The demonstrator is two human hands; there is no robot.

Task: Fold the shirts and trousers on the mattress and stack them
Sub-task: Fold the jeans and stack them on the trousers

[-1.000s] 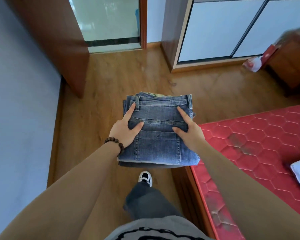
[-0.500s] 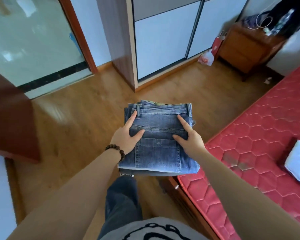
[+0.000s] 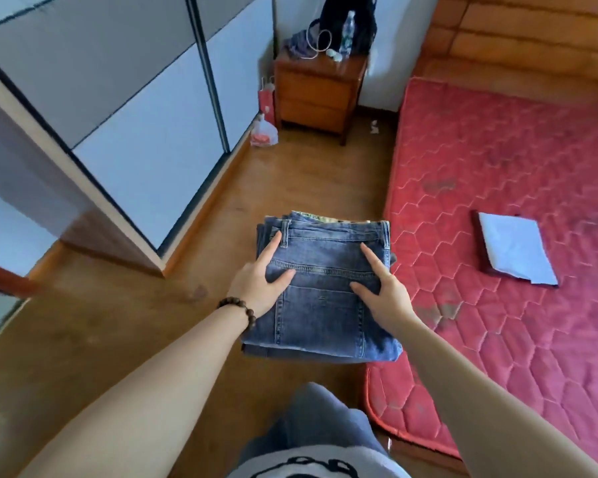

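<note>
We carried the folded jeans (image 3: 320, 294), a thick squarish stack of stitched blue denim, above the wooden floor (image 3: 125, 339) beside the mattress (image 3: 497, 174). Our left hand (image 3: 256, 288) and right hand (image 3: 387, 294) gripped its sides, thumbs pressed on top. The red quilted mattress bore a flat folded white shirt (image 3: 516, 251). A wooden nightstand (image 3: 316, 94) stood near the sliding wardrobe (image 3: 145, 132).
</note>
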